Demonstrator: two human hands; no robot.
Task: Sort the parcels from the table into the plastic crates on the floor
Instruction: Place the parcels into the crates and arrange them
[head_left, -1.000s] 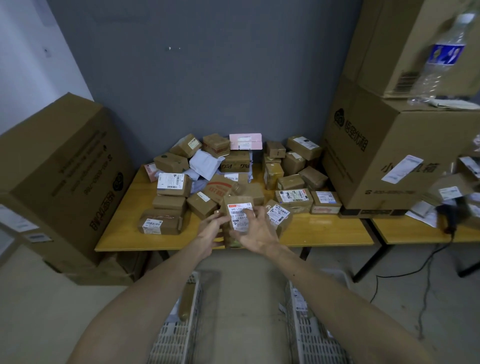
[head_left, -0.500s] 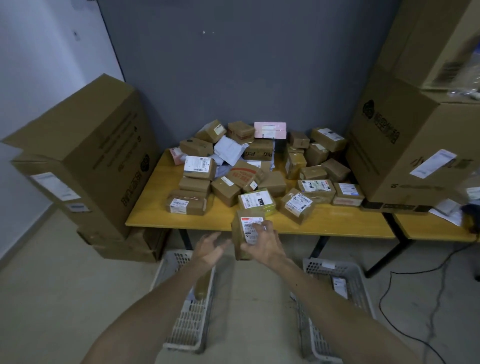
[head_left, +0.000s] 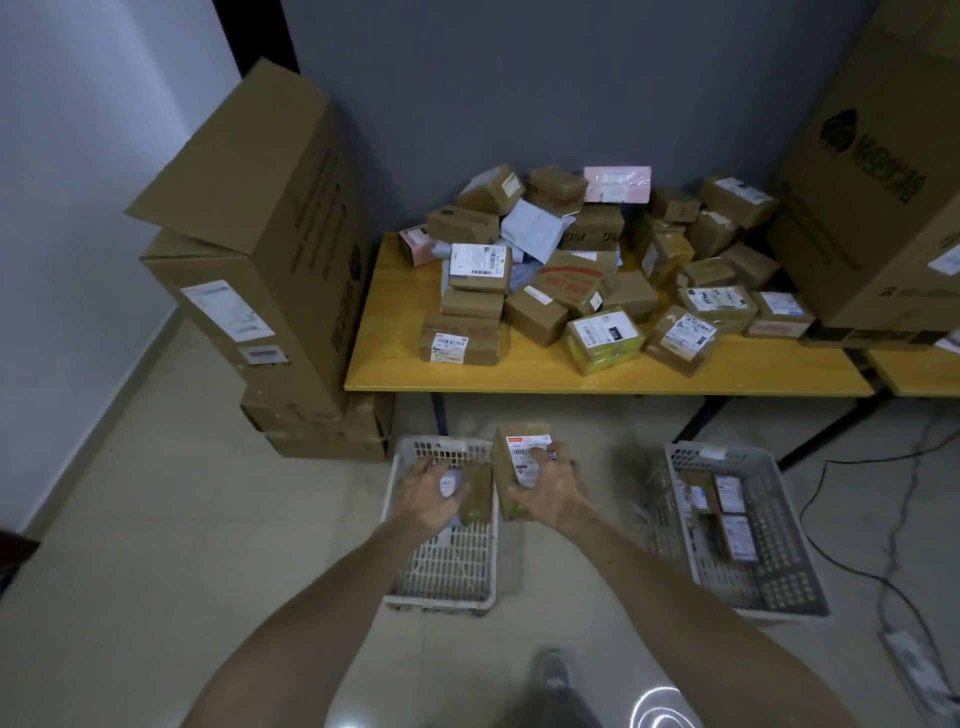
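Grip: the right hand (head_left: 551, 488) curls its fingers and thumb round the brown cardboard parcel with a white printed label (head_left: 514, 457). The left hand (head_left: 428, 493) is spread loose and seems to hold nothing.
Parcel position: held in the air, label up, above the right rim of the white slatted plastic crate on the left (head_left: 441, 577), well apart from the grey slatted plastic crate on the right (head_left: 795, 571).
Slip risk: a one-handed hold on an upright box could let it tip and fall to the floor between the crates.
Sorting risk: hanging on the rim, it may drop outside or into the wrong crate.
In the way: the left hand and a brown packet (head_left: 477, 496) cover the left crate's mouth.
Around: the yellow table (head_left: 571, 375) heaped with parcels, a tall cardboard carton (head_left: 270, 234), and a black floor cable (head_left: 857, 551).
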